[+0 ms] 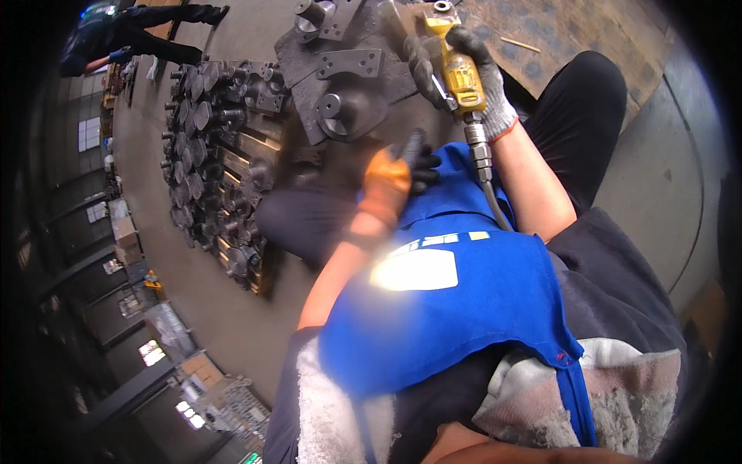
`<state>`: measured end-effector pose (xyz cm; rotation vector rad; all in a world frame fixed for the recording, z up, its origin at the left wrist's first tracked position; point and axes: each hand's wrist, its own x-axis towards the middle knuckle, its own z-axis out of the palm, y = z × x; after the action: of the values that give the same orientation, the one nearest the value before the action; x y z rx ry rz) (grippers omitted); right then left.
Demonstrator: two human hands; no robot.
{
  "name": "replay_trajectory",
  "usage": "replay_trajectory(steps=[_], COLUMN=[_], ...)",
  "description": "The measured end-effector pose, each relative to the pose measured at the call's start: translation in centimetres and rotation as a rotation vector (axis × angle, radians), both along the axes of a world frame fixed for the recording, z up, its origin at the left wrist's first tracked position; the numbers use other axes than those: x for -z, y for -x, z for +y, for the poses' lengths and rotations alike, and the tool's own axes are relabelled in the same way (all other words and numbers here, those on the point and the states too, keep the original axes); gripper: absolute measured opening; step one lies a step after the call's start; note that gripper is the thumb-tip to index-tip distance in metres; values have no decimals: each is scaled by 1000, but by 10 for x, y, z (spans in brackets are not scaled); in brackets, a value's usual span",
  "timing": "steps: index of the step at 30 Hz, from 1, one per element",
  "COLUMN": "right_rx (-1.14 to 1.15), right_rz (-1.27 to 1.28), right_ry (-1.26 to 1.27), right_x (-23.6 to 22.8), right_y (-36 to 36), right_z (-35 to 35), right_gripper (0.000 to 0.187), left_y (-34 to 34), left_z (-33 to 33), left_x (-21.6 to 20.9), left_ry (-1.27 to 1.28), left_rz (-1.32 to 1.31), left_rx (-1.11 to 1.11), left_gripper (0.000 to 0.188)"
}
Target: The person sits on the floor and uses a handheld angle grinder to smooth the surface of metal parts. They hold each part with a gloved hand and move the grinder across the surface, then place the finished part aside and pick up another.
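My right hand, in a grey glove with dark fingers, is closed round a yellow air-powered hand tool. A metal coupling and a grey hose join the tool's lower end. My left hand, in an orange and black glove, hovers in front of the blue apron with its fingers apart and nothing in them. Ahead of it lies a dark metal casting with a round boss and a drilled flange, on a dark plate. Another casting stands farther off. The tool's far working end is blurred.
To the left, many similar castings are stacked on a wooden pallet. A worn brown board with a thin stick lies at the far right. Another person is at the far left. Boxes line the aisle.
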<state>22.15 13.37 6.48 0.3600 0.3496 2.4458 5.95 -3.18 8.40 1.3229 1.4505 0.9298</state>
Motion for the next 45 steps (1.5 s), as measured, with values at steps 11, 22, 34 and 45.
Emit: replay_trajectory(steps=[11,22,34,45], right_rx=[273,268,241,277], right_rz=[-320,-412,-567,-426], right_ry=[122,105,190,129], right_x=[26,25,38,43], right_y=[-27,-25,-27,-17], right_z=[13,20,20,24], right_gripper=[56,33,40,38], left_y=[82,132,164,118], left_z=[28,5,67,128], left_x=[36,119,34,-2], left_ry=[707,261,407,359], left_rz=[-657,163,603,1226], left_rx=[-922,-740,-619,-411], left_gripper=[68,34,46,64])
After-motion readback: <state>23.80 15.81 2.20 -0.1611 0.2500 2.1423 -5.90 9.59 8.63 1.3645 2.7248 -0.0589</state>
